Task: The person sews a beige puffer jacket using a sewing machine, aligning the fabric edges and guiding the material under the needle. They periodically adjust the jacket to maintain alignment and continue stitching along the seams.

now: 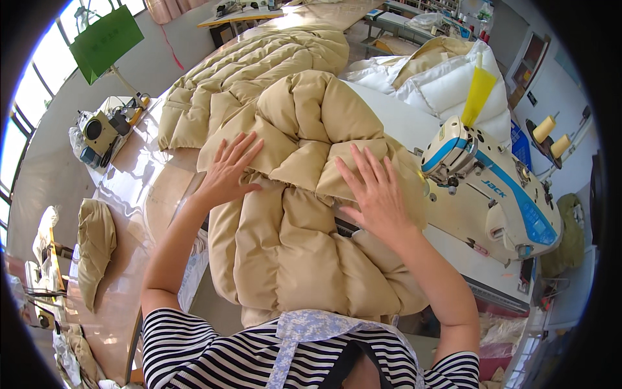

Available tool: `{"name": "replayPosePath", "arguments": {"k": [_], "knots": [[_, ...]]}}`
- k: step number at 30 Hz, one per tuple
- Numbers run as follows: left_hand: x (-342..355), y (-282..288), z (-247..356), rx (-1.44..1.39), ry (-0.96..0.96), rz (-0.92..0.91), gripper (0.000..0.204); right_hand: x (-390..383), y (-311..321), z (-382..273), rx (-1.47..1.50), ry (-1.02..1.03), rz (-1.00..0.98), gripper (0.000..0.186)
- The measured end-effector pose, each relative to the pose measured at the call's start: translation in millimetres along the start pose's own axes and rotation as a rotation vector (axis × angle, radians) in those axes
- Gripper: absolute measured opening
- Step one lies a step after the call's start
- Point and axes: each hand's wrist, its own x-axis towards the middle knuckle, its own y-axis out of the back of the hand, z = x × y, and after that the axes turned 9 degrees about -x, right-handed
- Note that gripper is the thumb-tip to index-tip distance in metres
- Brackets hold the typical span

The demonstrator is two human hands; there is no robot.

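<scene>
A puffy tan quilted garment piece (304,259) spreads from the table over my lap, with a folded, rounded section on its far side. My left hand (231,167) lies on the left of that section, fingers spread. On its right side rests my right hand (376,191), fingers also spread and flat on the padding. Neither hand grips the fabric. Between the hands a seam crosses the padding, partly tucked in a fold. Beside my right hand stands a white and blue sewing machine (492,181); the garment reaches up to its needle end.
More tan quilted padding (259,58) lies behind. White padded pieces (447,84) are heaped at the far right. Thread cones (551,136) stand right of the machine. At the left are a small tan piece (96,249), a small machine (100,136) and a green bag (107,44).
</scene>
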Motion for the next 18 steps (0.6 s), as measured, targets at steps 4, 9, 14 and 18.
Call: {"name": "replayPosePath", "arguments": {"k": [4,9,14,18], "knots": [[1.4,-25.8,-42.8,0.047,0.197,0.339,0.092,32.7,-18.7,15.6,0.010,-0.081,0.081,0.048],[24.4,-1.0,-73.9,-0.252,0.493,0.459,0.060,49.8,14.4,58.8,0.267,-0.384,0.012,0.034],[78.4,94.0,-22.1,-0.418,0.098,0.799,0.037,57.3,44.6,49.0,-0.007,-0.108,0.243,0.072],[103.1,162.4,62.5,-0.375,-0.058,0.778,0.034,80.0,54.8,-1.9,0.161,-0.151,-0.025,0.070]]}}
